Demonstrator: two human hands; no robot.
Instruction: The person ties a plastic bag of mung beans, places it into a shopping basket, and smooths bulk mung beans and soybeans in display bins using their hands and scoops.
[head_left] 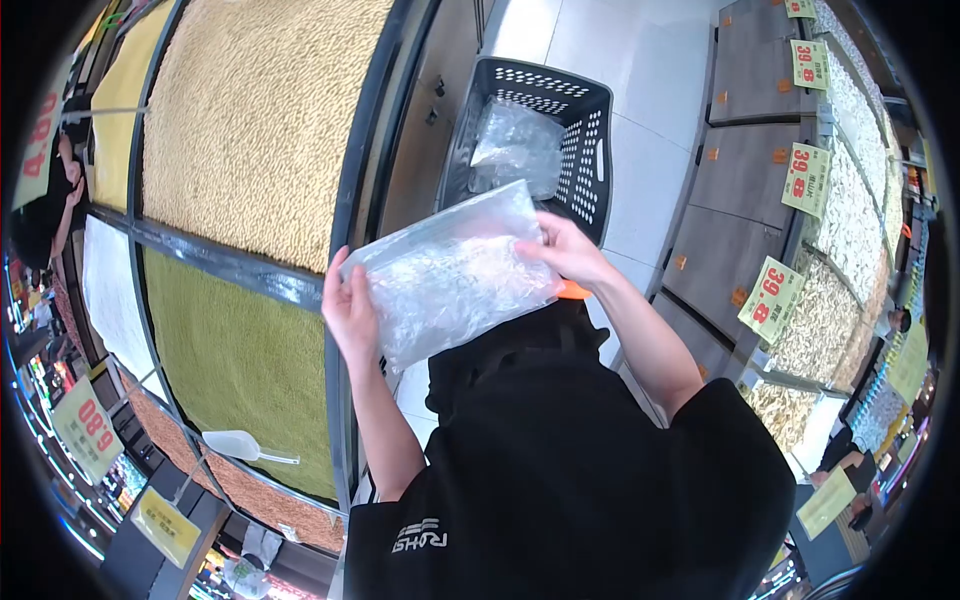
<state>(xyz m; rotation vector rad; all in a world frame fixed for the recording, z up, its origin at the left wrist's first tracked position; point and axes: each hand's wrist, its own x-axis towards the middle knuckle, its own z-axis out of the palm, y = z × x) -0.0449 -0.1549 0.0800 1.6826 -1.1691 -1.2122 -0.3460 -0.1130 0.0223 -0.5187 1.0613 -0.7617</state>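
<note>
A clear plastic bag (450, 285) is stretched out flat in front of my body, with a pale, crinkled surface. My left hand (352, 312) grips its left edge, thumb on the near face. At the opposite end, my right hand (567, 250) pinches the bag near its right edge. Something orange (572, 290) shows just below the right hand; I cannot make out what it is. Beyond the bag, a dark perforated shopping basket (597, 150) stands on the floor, holding more clear plastic packaging (517, 145).
Along the left runs a bulk bin of beige beans (260, 110) beside one of small green beans (240, 350), where a white scoop (235, 445) lies. Wooden bins with price cards (772, 300) line the right. Pale floor tiles (640, 160) lie between. Other people (62, 195) are at the edges.
</note>
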